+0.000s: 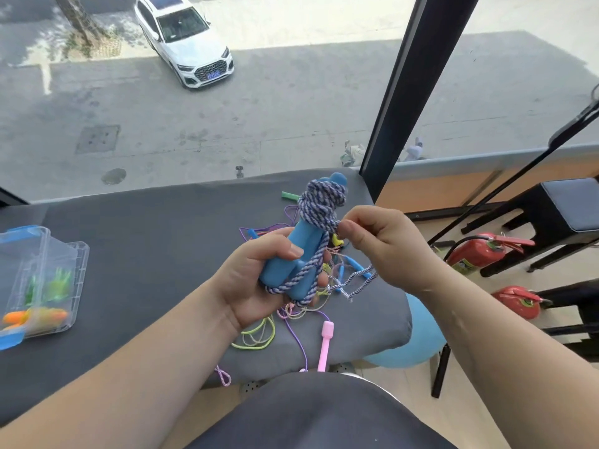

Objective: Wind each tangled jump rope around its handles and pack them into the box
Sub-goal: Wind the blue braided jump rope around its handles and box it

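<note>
My left hand grips a pair of blue jump-rope handles, held together and pointing up and away. A blue-and-white braided rope is coiled around their upper half. My right hand pinches the free part of that rope beside the coil; the loose end hangs below it. Under my hands lies a tangle of thin purple, yellow and blue ropes, with a pink handle near the table's front edge. The clear plastic box with blue latches stands at the left, holding green and orange jump ropes.
The table has a grey cloth and stands against a large window. A green handle lies at the far edge. Right of the table are two red fire extinguishers, a black stool and a blue ball.
</note>
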`<state>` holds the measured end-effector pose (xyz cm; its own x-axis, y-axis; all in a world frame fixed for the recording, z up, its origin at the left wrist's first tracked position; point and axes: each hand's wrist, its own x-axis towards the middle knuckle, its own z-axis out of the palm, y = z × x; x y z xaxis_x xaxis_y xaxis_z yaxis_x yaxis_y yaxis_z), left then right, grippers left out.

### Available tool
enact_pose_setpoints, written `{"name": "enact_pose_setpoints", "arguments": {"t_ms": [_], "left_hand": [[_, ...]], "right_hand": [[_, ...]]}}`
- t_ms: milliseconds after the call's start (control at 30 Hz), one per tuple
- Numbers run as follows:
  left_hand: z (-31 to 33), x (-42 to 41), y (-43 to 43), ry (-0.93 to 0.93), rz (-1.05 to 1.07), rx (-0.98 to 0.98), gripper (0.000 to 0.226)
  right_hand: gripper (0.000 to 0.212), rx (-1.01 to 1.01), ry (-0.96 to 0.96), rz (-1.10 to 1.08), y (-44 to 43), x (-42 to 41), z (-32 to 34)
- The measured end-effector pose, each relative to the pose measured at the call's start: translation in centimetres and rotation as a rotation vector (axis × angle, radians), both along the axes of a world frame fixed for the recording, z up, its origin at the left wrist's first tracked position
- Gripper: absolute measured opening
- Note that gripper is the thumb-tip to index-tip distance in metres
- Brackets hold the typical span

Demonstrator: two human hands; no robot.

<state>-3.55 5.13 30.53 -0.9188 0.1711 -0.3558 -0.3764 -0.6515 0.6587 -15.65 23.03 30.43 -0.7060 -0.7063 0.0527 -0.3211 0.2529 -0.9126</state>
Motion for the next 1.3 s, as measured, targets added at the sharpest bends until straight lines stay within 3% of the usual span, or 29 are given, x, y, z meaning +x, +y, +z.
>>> {"name": "enact_pose_setpoints", "arguments": {"t_ms": [100,167,267,367,533,667,767,867,933,1167,1233,1300], "left_hand": [[-0.3,-0.2,0.4,0.068,-0.123,0.193,0.040],[-0.3,-0.4,0.8,0.103,-0.167,0.301,0.040],[-0.3,-0.5,1.6,0.182,-0.185,0.392,0.037],[-0.1,-0.9,2.0,0.231,-0.140,0.464,0.038],[-0.9,-1.1,0.7,0.144,-0.018,0.438,0.045],[-0.6,-1.5,0.4,-0.111,0.165,0.020,0.038],[-0.2,-1.7,0.8,-0.121,0.271,-0.344,0.028],[-0.9,-1.5,1.1,-0.045,0.209,-0.881,0.065],[-1.1,-1.4,1.3,-0.026,0.155,-1.144,0.078],[-1.3,-1.6,-0.2,0.060,0.202,-1.047,0.016],[-1.5,-1.6,0.0,0.091,0.176,-1.061,0.013],[-1.9,-1.6,1.1,0.105,0.179,-1.197,0.021]], "right_hand": [[0.048,-0.238,-0.487,0.037,-1.0,-0.3,0.0],[0.061,-0.326,-0.670,0.179,-1.5,-0.7,-0.2],[0.046,-0.345,-0.671,0.292,-2.3,-0.6,0.4],[0.024,-0.346,-0.585,0.203,-3.3,0.1,1.5],[0.043,-0.273,-0.576,0.088,-4.4,0.5,1.5],[0.043,-0.222,-0.557,-0.033,-4.7,0.6,0.4],[0.051,-0.157,-0.460,-0.139,-5.1,0.9,-0.9],[0.078,-0.089,-0.400,-0.227,-5.5,1.3,-1.8],[0.082,-0.075,-0.403,-0.276,-5.6,1.3,-2.1],[0.043,-0.132,-0.420,-0.221,-3.9,1.4,-2.4],[0.039,-0.155,-0.433,-0.245,-3.8,1.6,-2.4],[0.040,-0.135,-0.390,-0.305,-4.2,1.9,-2.5]]}}
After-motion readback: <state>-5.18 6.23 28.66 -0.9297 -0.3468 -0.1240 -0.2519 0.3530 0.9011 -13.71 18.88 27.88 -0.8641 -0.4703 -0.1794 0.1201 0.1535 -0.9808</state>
